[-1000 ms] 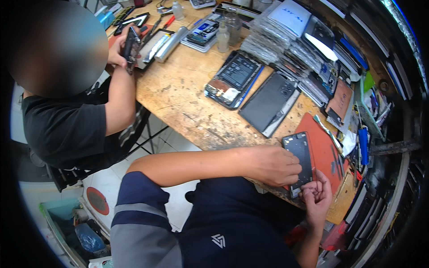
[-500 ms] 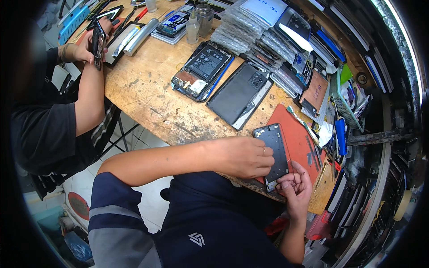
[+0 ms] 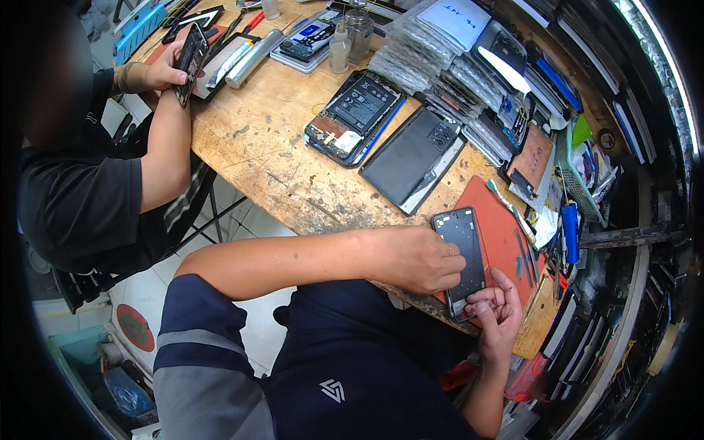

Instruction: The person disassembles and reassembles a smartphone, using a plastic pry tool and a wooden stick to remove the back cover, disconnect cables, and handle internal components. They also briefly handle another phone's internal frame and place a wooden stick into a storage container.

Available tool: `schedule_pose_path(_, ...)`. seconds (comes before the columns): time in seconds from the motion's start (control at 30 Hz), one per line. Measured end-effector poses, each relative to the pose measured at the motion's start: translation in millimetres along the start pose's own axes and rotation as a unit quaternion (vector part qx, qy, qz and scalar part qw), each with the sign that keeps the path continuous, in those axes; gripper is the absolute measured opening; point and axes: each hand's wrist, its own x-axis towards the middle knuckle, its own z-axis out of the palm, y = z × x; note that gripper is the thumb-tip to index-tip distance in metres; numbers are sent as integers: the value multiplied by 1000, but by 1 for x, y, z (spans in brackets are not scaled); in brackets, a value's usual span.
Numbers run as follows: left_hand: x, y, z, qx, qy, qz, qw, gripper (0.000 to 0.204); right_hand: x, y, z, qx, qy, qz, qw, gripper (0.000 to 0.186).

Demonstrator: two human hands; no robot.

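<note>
A black phone frame (image 3: 466,235) rests near the table's front edge on an orange mat (image 3: 502,220). My left hand (image 3: 422,258) is palm-down over the frame's left side, fingers curled onto it; what lies under the fingertips is hidden. Palm up, my right hand (image 3: 497,312) grips the lower right part of the frame with bent fingers, where a thin line shows, too fine to name. Thin metal tools (image 3: 524,260) lie right of the frame. Beyond it are a black back cover (image 3: 407,158) and an opened phone with its battery exposed (image 3: 356,110).
A co-worker (image 3: 88,198) at left holds a phone (image 3: 189,62) in both hands. Stacked bubble-wrapped parts (image 3: 429,48), a green basket (image 3: 579,176) and a blue cylinder (image 3: 570,235) crowd the back and right. Bottles (image 3: 339,51) and a silver roll (image 3: 253,59) stand or lie farther back.
The whole view has shifted somewhat with my head. Both my hands stay at the phone frame with little visible change. The co-worker's head and hands have moved slightly.
</note>
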Motion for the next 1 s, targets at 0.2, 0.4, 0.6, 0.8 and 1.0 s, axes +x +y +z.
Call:
schedule_pose_path(0.2, 2, 0, -3, 7, -13, -1, 1000, 16, 1, 0, -1, 2, -6, -3, 1000, 67)
schedule_pose_path(0.4, 1, -1, -6, -16, -25, -6, 1000, 15, 1, 1, -1, 24, -9, -4, 1000, 69)
schedule_pose_path(0.6, -3, -7, -6, -12, 13, 14, 1000, 12, 1, 0, -1, 24, -9, -1, 1000, 68)
schedule_pose_path(0.8, -1, -3, -9, 10, -20, -1, 1000, 12, 1, -1, 0, 11, -8, -2, 1000, 67)
schedule_pose_path(1.0, 3, -3, -10, 17, -28, -6, 999, 13, 1, -1, 0, 5, -4, -4, 1000, 67)
